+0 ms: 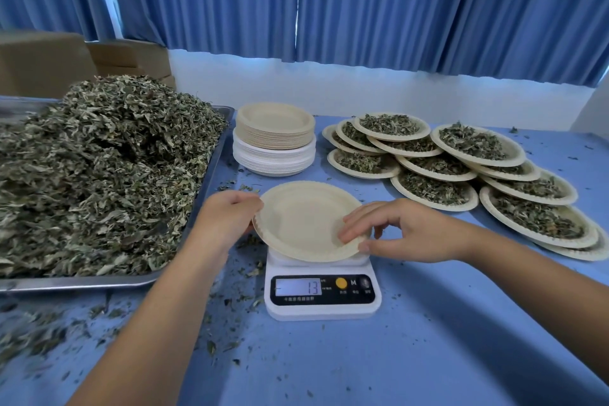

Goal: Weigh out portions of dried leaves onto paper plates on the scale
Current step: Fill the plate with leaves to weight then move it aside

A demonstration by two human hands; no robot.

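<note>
Visitor: Crumbs (49,333) of leaf lie nearest, scattered on the blue table (428,356). What stands behind them?

Worker: The white scale (323,308). Its display (298,287) shows 13. Over its platform is one empty paper plate (303,217), and it hides the platform almost fully.

Visitor: And the hands of the person?

Worker: Both grasp this plate. The left hand (227,217) is curled at the left rim, and its fingers go under the plate, so they are hidden. The right hand (405,231) pinches the right rim, with the fingertips on the inside of the plate and the thumb at the outer edge.

Visitor: Does the plate rest with its full weight?

Worker: This I cannot tell. It may be partly carried.

Visitor: What is at the left side?

Worker: A metal tray (99,283), just beside the left arm. It carries a big heap of dried leaves (99,168), which rises well above the rim.

Visitor: And farther back?

Worker: Behind the scale stands a stack of plates (274,138), beige ones on white ones, with the top one empty. To the right of it lie the filled plates (461,168), overlapping one another, each with a portion of leaves. At the very back are brown boxes (43,63) behind the tray, and blue curtains (362,3) above a white wall.
</note>
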